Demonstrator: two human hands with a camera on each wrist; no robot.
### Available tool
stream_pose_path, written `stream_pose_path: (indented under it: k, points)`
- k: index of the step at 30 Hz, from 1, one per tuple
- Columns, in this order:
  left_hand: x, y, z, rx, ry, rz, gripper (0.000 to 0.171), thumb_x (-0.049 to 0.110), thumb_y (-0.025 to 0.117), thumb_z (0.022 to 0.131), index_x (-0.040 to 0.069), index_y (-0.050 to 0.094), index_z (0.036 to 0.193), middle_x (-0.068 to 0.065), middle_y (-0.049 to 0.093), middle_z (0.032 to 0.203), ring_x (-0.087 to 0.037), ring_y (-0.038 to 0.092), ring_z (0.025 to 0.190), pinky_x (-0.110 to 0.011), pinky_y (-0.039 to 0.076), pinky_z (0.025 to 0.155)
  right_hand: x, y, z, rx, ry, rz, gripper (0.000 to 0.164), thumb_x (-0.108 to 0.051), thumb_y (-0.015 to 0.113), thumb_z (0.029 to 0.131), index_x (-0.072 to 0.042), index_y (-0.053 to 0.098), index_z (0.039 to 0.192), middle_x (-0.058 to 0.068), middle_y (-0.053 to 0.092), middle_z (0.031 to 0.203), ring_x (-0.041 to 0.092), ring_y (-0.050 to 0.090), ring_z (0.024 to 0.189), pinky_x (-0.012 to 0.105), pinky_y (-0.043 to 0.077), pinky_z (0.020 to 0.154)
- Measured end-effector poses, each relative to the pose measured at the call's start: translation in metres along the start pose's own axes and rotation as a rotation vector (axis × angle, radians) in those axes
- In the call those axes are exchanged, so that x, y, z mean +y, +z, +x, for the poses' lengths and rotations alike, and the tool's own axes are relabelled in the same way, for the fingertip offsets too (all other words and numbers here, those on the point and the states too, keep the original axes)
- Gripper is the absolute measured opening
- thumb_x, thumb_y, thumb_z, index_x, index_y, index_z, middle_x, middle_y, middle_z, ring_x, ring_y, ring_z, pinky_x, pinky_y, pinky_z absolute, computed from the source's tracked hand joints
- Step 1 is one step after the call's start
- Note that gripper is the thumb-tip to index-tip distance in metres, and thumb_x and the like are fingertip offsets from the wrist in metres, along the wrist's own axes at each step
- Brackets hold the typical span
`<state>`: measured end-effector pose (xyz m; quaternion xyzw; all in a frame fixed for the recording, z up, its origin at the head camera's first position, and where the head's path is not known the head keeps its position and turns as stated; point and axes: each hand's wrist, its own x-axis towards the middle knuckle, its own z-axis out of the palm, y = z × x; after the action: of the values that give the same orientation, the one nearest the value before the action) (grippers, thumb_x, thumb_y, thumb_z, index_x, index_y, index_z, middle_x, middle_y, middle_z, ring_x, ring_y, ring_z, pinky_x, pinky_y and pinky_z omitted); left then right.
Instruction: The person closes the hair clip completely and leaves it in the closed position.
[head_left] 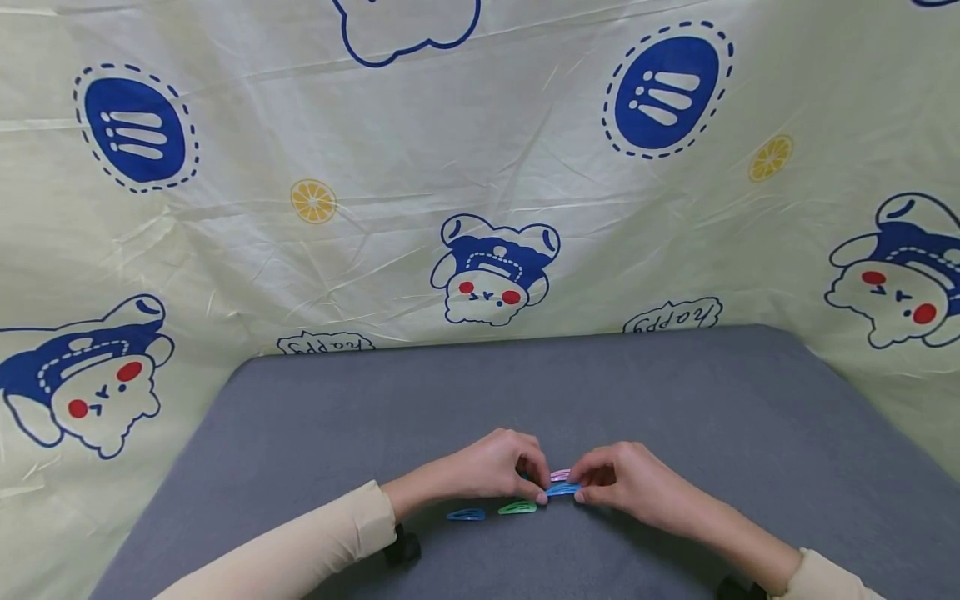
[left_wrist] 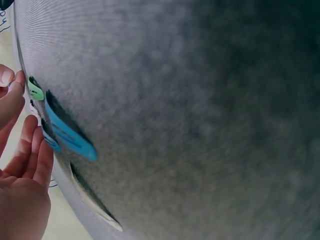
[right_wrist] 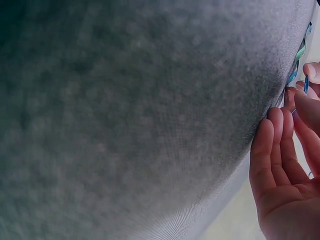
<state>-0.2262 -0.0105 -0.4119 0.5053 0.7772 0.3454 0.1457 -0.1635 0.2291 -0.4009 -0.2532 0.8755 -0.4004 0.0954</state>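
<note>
A blue snap hair clip (head_left: 562, 490) is held between my two hands in the head view. My left hand (head_left: 498, 467) pinches its left end with thumb and fingertips. From the other side, my right hand (head_left: 637, 487) pinches the right end. The right wrist view shows the held blue clip (right_wrist: 306, 84) edge-on, among the fingertips. Just behind it lies a pink clip (head_left: 560, 475), partly covered by the fingers. A green clip (head_left: 517, 507) sits on the grey table close below my left fingertips, and another blue clip (head_left: 467, 515) lies farther left.
In the left wrist view a pale clip (left_wrist: 95, 202) lies on the cloth near the larger blue clip (left_wrist: 70, 132). The grey table (head_left: 450, 400) reaches back to a cream curtain (head_left: 390, 142) with printed cartoons. A dark wrist strap (head_left: 402, 546) shows below the left cuff.
</note>
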Motion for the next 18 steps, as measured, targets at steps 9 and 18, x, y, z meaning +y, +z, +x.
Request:
stream_pose_path:
  k: [9,18]
  points:
    - [-0.0013,0.0042,0.0034,-0.017,-0.003,0.058,0.007,0.015,0.082,0.081,0.012,0.076,0.083,0.011,0.058,0.083,0.001,0.056,0.079,-0.013,0.047,0.072,0.0043,0.0005,0.0041,-0.021,0.013,-0.015,0.011,-0.018,0.078,0.085,-0.016,0.075,0.095,-0.009,0.069,0.081,0.006,0.062,0.072,0.025,0.051,0.063]
    - [-0.0010,0.0056,0.0051,-0.015,-0.022,0.074,0.008,0.016,0.083,0.081,0.014,0.075,0.081,0.013,0.057,0.082,0.003,0.055,0.078,-0.012,0.046,0.070,0.0066,-0.0015,0.0063,-0.056,0.009,-0.014,0.011,-0.018,0.079,0.084,-0.016,0.074,0.094,-0.009,0.064,0.079,0.006,0.058,0.068,0.025,0.049,0.060]
